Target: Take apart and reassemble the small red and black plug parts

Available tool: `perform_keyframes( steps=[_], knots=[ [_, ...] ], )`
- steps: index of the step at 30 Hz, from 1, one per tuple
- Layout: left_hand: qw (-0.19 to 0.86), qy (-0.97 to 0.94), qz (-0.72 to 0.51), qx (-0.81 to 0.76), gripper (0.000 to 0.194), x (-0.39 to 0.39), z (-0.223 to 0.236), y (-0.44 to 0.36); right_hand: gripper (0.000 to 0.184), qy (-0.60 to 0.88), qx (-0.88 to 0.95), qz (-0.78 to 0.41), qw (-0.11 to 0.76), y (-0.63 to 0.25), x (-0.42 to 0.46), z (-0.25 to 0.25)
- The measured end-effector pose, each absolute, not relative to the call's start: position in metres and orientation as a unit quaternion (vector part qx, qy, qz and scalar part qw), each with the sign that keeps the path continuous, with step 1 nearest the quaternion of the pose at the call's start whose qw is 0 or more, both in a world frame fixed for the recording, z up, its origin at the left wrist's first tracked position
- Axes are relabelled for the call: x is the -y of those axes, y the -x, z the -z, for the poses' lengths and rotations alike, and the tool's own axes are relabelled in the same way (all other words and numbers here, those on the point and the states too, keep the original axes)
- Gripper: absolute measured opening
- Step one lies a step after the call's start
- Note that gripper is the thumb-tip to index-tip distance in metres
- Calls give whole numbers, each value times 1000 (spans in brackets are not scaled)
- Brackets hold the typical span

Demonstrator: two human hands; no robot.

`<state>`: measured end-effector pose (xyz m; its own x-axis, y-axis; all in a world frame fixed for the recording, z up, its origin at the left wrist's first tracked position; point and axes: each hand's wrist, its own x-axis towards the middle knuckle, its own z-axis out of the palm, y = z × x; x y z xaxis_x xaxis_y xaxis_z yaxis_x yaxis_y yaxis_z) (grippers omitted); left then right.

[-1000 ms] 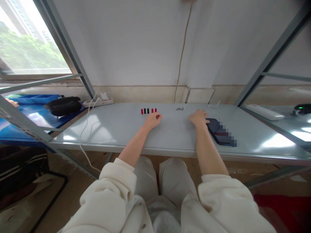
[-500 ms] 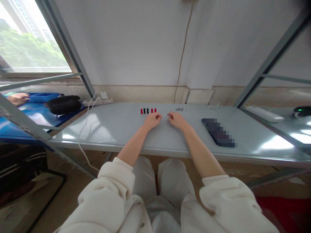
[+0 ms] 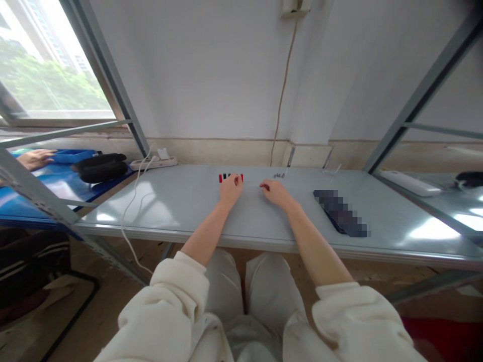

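Several small red and black cylinders stand in a row on the grey table, among them a red cylinder at the left end and a black cylinder beside it. My left hand is at this row and hides part of it. Its thumb and finger close around a small red cylinder. To the right, my right hand rests low over the table with fingers curled together; whatever they hold is too small to make out. Small grey metal pieces lie just beyond it.
A dark, pixelated phone-like slab lies right of my right arm. A white power strip with a cable sits at the back left. Metal frame posts rise at both sides. Another person's hand is by a blue tray.
My left hand has shifted slightly left onto the row, and its fingers now close on a red cylinder. My right hand stays nearly in place. The view has tilted up a little.
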<state>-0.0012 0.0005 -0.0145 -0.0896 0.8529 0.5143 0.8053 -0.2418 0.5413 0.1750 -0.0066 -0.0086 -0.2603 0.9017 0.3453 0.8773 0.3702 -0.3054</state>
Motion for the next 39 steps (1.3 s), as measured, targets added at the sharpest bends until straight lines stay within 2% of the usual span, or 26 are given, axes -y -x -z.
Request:
perform_keyframes(
  steps=[4,10,15,22,26,29,32,36,39],
  knots=[
    [23,-688,-391,-611,32,3,16,-3,27,552,797,-27,245,-174,6,10],
    [-2,-741,-286,-607,58,3,23,-9,26,540,801,-25,257,-171,7,10],
    [-30,-746,-238,-621,63,-1,24,-12,26,539,802,-29,256,-170,8,10],
    [-20,-745,-226,-627,57,-3,24,-12,26,546,800,-36,246,-169,7,11],
    [-2,-739,-298,-604,39,-7,24,-9,27,550,798,-37,243,-169,8,11],
    [44,-731,-381,-565,24,-9,21,-10,27,557,792,-43,244,-168,8,11],
    [152,-718,-453,-505,19,-8,19,-12,29,570,771,-56,277,-167,7,12],
    [297,-688,-470,-466,18,-7,20,-14,32,579,752,-94,301,-164,3,17],
    [338,-673,-466,-465,16,-7,20,-14,25,570,771,-93,267,-163,1,20]
  ],
)
